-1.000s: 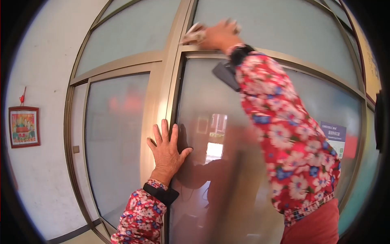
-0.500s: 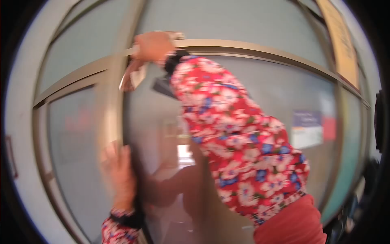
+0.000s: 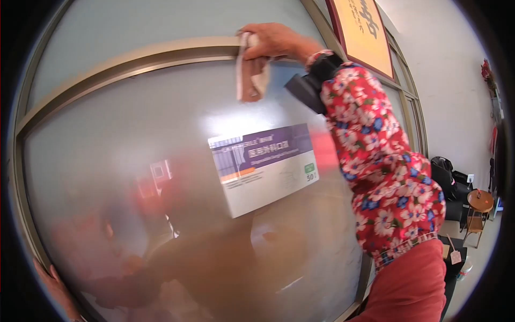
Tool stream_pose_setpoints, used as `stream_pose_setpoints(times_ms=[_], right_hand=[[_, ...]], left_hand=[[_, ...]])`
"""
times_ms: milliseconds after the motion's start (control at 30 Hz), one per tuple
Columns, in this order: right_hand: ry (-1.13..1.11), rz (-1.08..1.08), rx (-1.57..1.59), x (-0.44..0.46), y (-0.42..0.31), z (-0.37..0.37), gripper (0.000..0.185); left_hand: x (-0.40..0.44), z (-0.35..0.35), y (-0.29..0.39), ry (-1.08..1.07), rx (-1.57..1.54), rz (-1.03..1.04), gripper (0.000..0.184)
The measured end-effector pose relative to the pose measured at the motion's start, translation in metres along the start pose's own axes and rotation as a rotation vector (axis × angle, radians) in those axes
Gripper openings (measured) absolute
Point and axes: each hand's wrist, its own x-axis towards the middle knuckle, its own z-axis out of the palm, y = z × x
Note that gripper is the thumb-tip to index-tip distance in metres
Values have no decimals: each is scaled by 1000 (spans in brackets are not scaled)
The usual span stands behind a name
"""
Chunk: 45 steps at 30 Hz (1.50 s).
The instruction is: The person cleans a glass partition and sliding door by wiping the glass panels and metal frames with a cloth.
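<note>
My right hand (image 3: 274, 41) is closed on a folded brown and whitish cloth (image 3: 250, 80). It rests on the metal crossbar (image 3: 177, 52), and the cloth hangs down over the glass. Low at the left edge, my left hand (image 3: 53, 287) lies against the metal frame with its fingers stretched out; part of it is cut off by the view. Between the hands is a glossy glass panel (image 3: 134, 123) full of reflections. A purple and white printed box panel (image 3: 268, 166) shows on that glass.
A framed yellow calligraphy picture (image 3: 365, 32) is at the upper right. Beyond my sleeve stand a small round wooden stool (image 3: 480, 201) and a black bag (image 3: 444, 172). A clear bottle (image 3: 465, 267) is on the floor at the lower right.
My view has swung right along the glass. My right hand has moved right along the crossbar with the cloth, from near the upright. My left hand now shows only at the lower left edge.
</note>
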Motion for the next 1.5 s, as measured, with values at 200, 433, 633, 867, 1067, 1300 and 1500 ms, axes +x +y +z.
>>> stream_pose_setpoints(times_ms=[200, 433, 633, 867, 1067, 1300, 1500], right_hand=[[-115, 352, -273, -82, 139, -21, 60], [384, 415, 708, -60, 202, -44, 22], [-53, 247, 227, 14, 104, -23, 35], [126, -166, -635, 96, -45, 45, 28], [463, 83, 105, 170, -284, 61, 30], [586, 22, 259, 61, -140, -23, 28], [622, -8, -51, 13, -67, 21, 28]], left_hand=[[-16, 10, -37, -40, 257, 26, 52], [-20, 30, -29, -80, 13, -129, 55], [-18, 20, -26, -32, 50, -119, 59], [-15, 6, -10, 19, 3, -86, 57], [-14, -1, -2, 31, 64, -54, 58], [-17, 12, -12, 29, -36, -84, 57], [-17, 14, -26, -5, 7, -48, 54]])
